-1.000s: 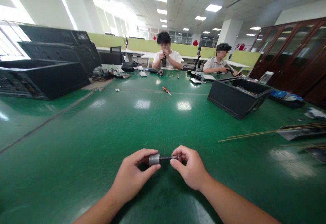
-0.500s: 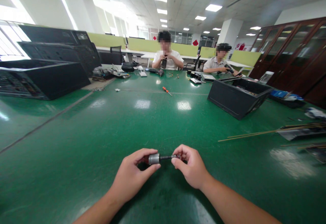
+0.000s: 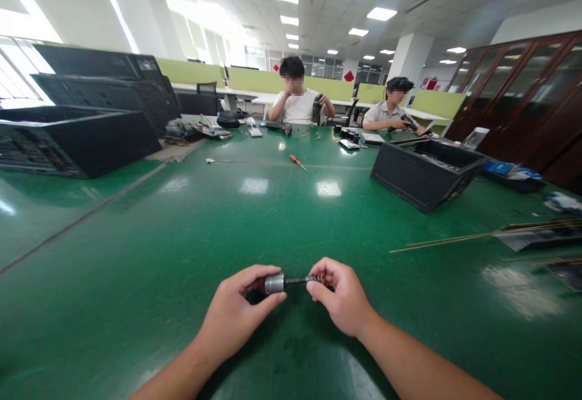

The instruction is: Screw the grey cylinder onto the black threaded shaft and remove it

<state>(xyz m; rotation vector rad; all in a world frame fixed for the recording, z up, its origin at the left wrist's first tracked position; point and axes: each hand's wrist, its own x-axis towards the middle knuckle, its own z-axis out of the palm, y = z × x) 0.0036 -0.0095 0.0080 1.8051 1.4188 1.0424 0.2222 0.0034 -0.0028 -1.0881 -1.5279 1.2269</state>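
Observation:
Both of my hands hold one tool piece between them, low over the table: a short silver cylinder (image 3: 274,283) with a thin dark shaft (image 3: 296,281), much like a hole saw on its shank. My left hand (image 3: 236,309) curls thumb and fingers round the cylinder, and a bit of dark red shows beside it at the palm. My right hand (image 3: 341,297) pinches the shaft's far end, which looks ridged or spiralled. The piece lies level, left to right. The left palm and the right fingers hide its two ends.
On the green table (image 3: 218,224) an orange screwdriver (image 3: 297,162) lies ahead. Black computer cases stand at left (image 3: 113,139) and right (image 3: 422,176). Thin brass-coloured rods (image 3: 445,242) stick out at the right. Two people (image 3: 300,106) sit across, one holding a dark cylindrical object (image 3: 317,109).
My hands and the held piece have barely moved. Across the table, one person has moved the dark cylindrical object to the right and raised the other hand to the face.

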